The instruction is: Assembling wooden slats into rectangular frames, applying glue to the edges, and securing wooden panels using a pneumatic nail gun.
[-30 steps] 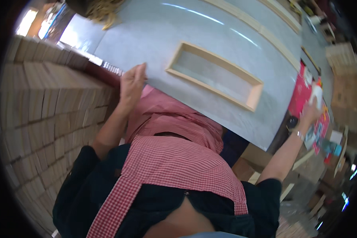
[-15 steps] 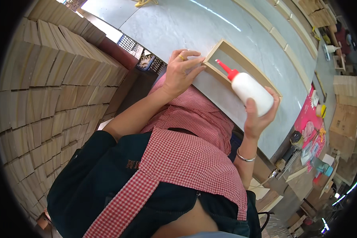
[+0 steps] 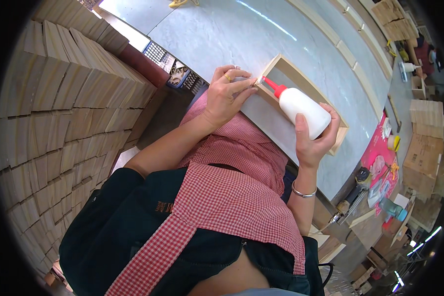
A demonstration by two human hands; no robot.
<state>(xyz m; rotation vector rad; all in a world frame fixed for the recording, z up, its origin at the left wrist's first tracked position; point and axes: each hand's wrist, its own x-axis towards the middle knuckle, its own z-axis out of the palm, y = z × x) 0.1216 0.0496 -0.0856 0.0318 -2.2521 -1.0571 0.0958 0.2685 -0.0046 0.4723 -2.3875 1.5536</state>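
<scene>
A shallow rectangular wooden frame (image 3: 312,87) rests on the pale grey tabletop (image 3: 207,42), with its long sides slanting toward the lower right. My left hand (image 3: 226,93), with a gold ring, pinches the frame's left corner between thumb and fingertips. My right hand (image 3: 316,140) is wrapped around a white squeeze bottle (image 3: 305,111) with a red cap and long red nozzle. The bottle is tilted over the frame. Its nozzle tip is at the left corner, close to my left fingertips, where a little white stuff shows. The bottle and right hand hide part of the frame's near side.
Stacked wooden boards (image 3: 59,98) rise high on my left. Plastic baskets (image 3: 180,76) stand below the table's left edge. Long wooden strips (image 3: 348,53) lie across the far right of the table. Past its right end are a pink sheet (image 3: 375,143), a clear bottle (image 3: 392,209) and cardboard boxes.
The bottle in my right hand has moved up and left, bringing its nozzle tip to the frame's left corner. My left hand stays there, and more of the frame's right end shows.
</scene>
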